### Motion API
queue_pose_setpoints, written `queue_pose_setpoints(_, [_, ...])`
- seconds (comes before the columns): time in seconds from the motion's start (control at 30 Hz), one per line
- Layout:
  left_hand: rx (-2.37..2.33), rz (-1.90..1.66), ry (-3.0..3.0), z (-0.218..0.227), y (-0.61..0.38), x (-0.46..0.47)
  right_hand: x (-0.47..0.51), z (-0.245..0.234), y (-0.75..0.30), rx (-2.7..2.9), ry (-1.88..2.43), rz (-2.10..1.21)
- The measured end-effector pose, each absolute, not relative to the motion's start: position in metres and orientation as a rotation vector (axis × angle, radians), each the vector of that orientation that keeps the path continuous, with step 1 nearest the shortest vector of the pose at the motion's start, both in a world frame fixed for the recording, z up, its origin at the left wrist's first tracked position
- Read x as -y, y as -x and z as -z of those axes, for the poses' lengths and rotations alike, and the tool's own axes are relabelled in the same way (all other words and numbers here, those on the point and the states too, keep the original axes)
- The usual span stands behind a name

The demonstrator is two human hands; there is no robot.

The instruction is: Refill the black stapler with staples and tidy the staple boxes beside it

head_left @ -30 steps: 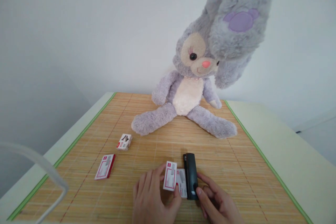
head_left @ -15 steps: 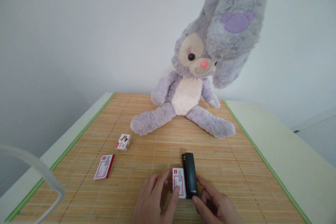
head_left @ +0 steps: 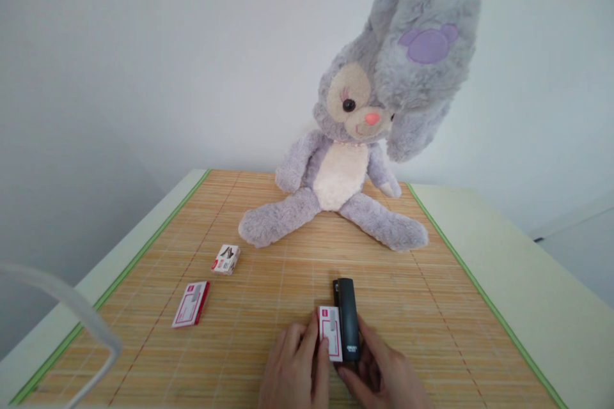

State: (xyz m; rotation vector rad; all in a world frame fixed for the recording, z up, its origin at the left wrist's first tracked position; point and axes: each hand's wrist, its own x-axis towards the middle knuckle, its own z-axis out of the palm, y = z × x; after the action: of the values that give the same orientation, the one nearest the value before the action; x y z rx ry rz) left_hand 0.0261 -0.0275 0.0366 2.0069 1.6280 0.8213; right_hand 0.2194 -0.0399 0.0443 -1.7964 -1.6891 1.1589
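A black stapler (head_left: 350, 323) lies lengthwise on the bamboo mat, its near end towards me. Pressed up along its left side is a small flat white pad with a red border (head_left: 330, 334). My left hand (head_left: 296, 367) is against the pad's left edge, fingers drawn together and thumb at its near part. My right hand (head_left: 384, 374) grips the stapler's near end: the fingers lie along its right side, and the thumb reaches across below the near ends of stapler and pad.
Left on the mat (head_left: 283, 281) lie a similar white and red pad (head_left: 190, 304) and a small white box of staples (head_left: 225, 259). A grey plush rabbit (head_left: 340, 172) sits at the back against the wall. A pale curved bar (head_left: 86, 316) crosses the lower left.
My left hand has moved right and pushed the pad slightly that way, closing its fingers. My right thumb has slid from the stapler's near end down and left, below the pad.
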Motion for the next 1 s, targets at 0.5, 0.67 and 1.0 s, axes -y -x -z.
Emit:
queue_pose_setpoints(0.5, [-1.681,-1.025,-2.063,-0.050,0.008,0.022,0.034,-0.051,-0.220,1.673,1.818,-1.149])
queue_pose_setpoints(0.67, [-2.117,-0.959,-2.100,-0.064,0.106,-0.008,0.034,-0.053,-0.221,1.671,1.836,-1.149])
queue_pose_setpoints(1.0, [-1.860,-0.524,-2.291,-0.050,0.230,-0.037,0.032,-0.055,-0.222,1.696,1.820,-1.157])
